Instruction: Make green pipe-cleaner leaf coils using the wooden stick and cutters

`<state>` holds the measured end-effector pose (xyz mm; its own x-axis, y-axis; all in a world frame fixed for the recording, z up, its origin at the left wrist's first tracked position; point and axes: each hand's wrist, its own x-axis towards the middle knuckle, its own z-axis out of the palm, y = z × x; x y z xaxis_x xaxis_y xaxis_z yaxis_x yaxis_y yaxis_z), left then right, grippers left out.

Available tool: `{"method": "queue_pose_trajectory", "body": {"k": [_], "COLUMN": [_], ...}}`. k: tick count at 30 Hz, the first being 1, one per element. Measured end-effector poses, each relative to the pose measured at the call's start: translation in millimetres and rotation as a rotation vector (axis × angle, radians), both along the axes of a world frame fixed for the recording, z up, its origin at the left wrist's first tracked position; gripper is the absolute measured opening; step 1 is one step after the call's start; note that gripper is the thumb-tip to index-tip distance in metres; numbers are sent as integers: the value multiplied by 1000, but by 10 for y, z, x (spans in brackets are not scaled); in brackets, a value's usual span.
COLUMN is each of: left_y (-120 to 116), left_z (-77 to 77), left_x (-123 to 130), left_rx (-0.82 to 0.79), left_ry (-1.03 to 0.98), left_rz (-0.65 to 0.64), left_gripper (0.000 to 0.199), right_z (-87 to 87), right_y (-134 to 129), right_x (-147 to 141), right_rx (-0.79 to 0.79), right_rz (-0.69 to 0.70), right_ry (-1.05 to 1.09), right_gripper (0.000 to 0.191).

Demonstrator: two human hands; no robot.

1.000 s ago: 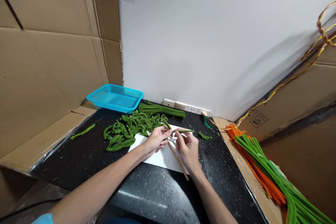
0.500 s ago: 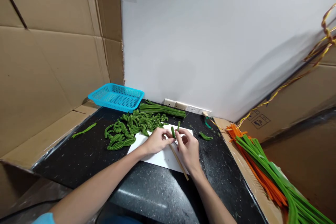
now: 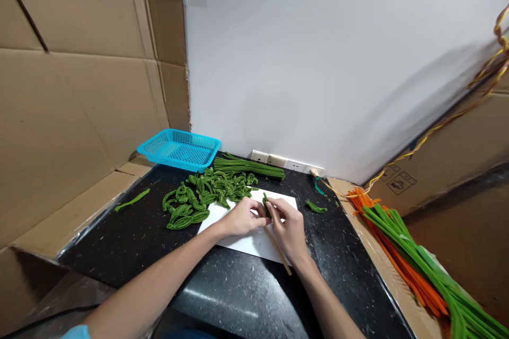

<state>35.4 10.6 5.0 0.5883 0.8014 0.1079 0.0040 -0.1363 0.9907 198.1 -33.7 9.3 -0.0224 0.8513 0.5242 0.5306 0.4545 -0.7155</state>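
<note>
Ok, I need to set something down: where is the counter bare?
Bare counter lies right of the right forearm, up to the cardboard, and between the green strip and the left forearm. It is crowded behind the paper: leaf pile, stem bundle, basket.

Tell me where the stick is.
In the head view, the stick slants just right of centre over the white sheet, left of the right hand, its lower end past the sheet's near edge.
</note>
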Motion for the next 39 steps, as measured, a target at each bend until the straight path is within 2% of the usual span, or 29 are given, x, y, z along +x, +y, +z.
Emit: {"method": "queue_pose_trajectory", "body": {"k": [5, 12, 16, 21, 24, 26, 29, 34, 39], "left_y": [21, 74, 92, 101, 104, 97, 70, 28, 39], "left_z": [-40, -66, -55, 13, 19, 2, -18, 4, -18], "left_x": [-2, -22, -55, -73, -67, -60, -39, 10, 31], "left_rx": [-3, -18, -69, -259, -291, -297, -297, -249, -64], "left_ry": [-3, -27, -35, -162, -251, -260, -250, -251, -175], "left_rz": [-17, 13, 20, 94, 151, 127, 89, 135, 202], "left_gripper": [16, 21, 30, 38, 38, 39, 40, 46, 50], "right_z": [11, 14, 64, 135, 156, 161, 164, 180, 177], "right_y": [2, 45, 53, 49, 49, 47, 39, 21, 15], "right_x": [3, 36, 46, 93, 105, 92, 51, 4, 4], "right_rx": [-93, -158, -161, -121, -142, -150, -151, -180, -249], "right_rz": [9, 48, -18, -147, -170, -168, -155, -95, 12], "right_ry": [153, 209, 388, 619, 705, 734, 748, 717, 680], "right_gripper": [25, 22, 27, 33, 35, 36, 37, 35, 34]}}
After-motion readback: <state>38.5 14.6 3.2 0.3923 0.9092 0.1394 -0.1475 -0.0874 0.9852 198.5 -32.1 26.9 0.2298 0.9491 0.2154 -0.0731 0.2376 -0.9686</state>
